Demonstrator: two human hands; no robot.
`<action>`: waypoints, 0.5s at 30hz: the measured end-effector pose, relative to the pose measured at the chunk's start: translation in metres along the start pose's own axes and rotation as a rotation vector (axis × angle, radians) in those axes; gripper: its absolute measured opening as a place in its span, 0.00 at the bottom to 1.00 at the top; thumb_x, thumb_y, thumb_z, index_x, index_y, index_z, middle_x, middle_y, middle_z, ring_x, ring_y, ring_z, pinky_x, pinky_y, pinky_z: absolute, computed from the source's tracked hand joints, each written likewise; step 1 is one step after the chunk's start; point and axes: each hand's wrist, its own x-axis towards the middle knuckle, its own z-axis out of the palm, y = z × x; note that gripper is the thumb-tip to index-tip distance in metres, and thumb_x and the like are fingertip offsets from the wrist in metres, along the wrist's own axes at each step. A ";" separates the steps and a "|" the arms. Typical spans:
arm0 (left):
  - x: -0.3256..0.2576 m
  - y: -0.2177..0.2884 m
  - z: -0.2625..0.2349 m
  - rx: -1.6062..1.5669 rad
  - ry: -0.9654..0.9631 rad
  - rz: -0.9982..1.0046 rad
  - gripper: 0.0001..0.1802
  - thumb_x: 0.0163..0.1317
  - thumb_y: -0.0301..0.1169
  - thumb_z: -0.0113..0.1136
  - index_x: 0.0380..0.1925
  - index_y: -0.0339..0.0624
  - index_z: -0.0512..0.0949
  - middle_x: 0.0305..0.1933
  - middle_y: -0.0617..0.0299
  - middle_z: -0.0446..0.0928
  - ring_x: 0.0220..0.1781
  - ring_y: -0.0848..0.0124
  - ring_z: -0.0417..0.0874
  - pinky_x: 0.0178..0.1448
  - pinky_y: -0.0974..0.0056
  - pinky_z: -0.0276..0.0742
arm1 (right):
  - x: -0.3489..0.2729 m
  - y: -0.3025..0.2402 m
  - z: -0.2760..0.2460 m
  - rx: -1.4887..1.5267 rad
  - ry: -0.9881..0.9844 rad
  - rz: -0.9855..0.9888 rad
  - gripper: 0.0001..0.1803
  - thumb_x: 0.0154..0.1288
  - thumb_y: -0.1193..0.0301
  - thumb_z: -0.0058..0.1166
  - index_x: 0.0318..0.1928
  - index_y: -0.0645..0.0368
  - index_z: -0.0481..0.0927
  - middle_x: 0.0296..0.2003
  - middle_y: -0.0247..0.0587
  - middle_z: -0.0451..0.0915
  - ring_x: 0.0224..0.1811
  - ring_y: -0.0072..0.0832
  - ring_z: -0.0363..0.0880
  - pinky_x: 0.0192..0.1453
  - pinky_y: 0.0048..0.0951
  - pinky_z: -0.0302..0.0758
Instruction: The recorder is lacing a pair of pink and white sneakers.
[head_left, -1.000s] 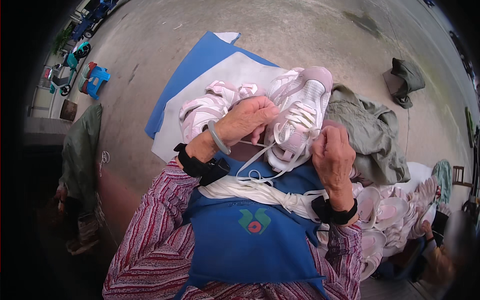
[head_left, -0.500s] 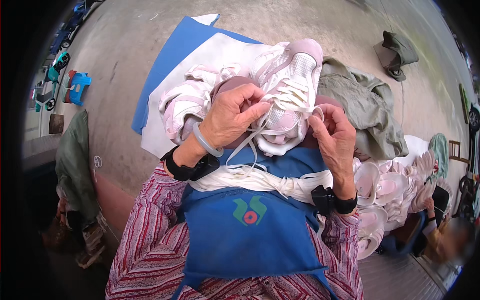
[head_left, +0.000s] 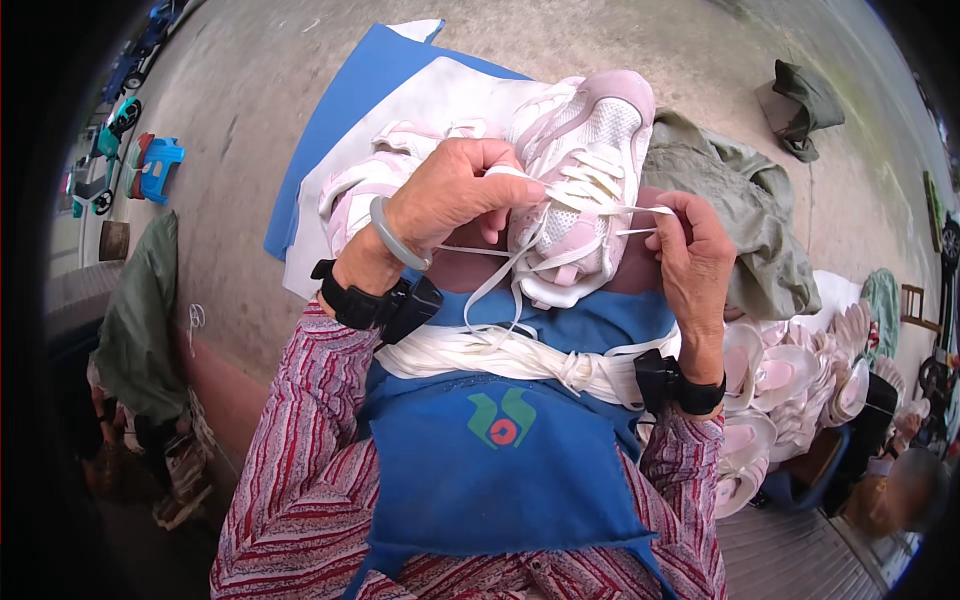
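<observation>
Shoe: a pink and white sneaker (head_left: pixel 585 170) sits right between the two hands, sole side away, laces facing up, its heel end down against the blue apron (head_left: pixel 500 470).
Left hand: the left hand (head_left: pixel 455 200) is curled over the near side of the shoe, fingers bent and pinched on a white lace (head_left: pixel 520 178) at the eyelets; a pale green bangle (head_left: pixel 392 235) and a black wrist strap (head_left: pixel 365 300) ride on the forearm.
Right hand: the right hand (head_left: pixel 700 255) is just beside the shoe's other flank, thumb and forefinger closed on the free lace end (head_left: pixel 648 210), pulled taut across the tongue.
Loose laces: more lace trails down from the shoe toward the lap, touching a thick bundle of white laces (head_left: pixel 500 355) lying across the apron between the wrists.
Behind the shoe: more pink and white shoes (head_left: pixel 370 180) lie on a white sheet (head_left: pixel 440 95) over a blue sheet (head_left: pixel 345 110), partly hidden by the left hand.
Right side: a grey-green cloth (head_left: pixel 740 200) is heaped just beyond the right hand.
Container: low at the right, a dark blue bin (head_left: pixel 800 470), only its edge visible, piled over with pale pink shoe parts (head_left: pixel 780 370); I cannot tell how deep the stack goes.
Far left: small toy vehicles (head_left: pixel 150 165) well apart on the concrete floor (head_left: pixel 240 120).
</observation>
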 end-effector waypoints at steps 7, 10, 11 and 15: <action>-0.003 -0.005 -0.004 0.115 0.167 0.130 0.10 0.63 0.34 0.60 0.33 0.37 0.79 0.19 0.69 0.73 0.17 0.83 0.72 0.20 0.78 0.69 | 0.000 -0.001 -0.002 0.116 -0.020 0.162 0.06 0.64 0.76 0.54 0.40 0.64 0.79 0.24 0.32 0.78 0.23 0.15 0.76 0.28 0.18 0.72; -0.007 -0.007 -0.001 0.046 0.116 0.092 0.11 0.66 0.34 0.56 0.34 0.36 0.79 0.19 0.67 0.74 0.17 0.83 0.72 0.20 0.78 0.71 | -0.002 -0.006 -0.004 0.214 -0.049 0.254 0.07 0.64 0.75 0.54 0.41 0.64 0.79 0.25 0.32 0.78 0.23 0.14 0.76 0.26 0.16 0.71; -0.008 -0.008 -0.001 -0.008 0.068 0.059 0.12 0.67 0.34 0.53 0.34 0.35 0.79 0.19 0.67 0.74 0.17 0.82 0.73 0.20 0.77 0.72 | -0.003 -0.007 -0.004 0.310 -0.058 0.326 0.07 0.64 0.75 0.54 0.41 0.65 0.79 0.25 0.32 0.78 0.24 0.14 0.75 0.25 0.14 0.70; -0.005 -0.007 -0.006 -0.230 -0.110 0.042 0.17 0.69 0.37 0.50 0.33 0.33 0.79 0.19 0.65 0.74 0.16 0.80 0.73 0.18 0.76 0.72 | -0.004 -0.005 -0.010 0.586 -0.169 0.397 0.10 0.66 0.74 0.53 0.46 0.66 0.77 0.26 0.33 0.78 0.22 0.13 0.73 0.23 0.13 0.67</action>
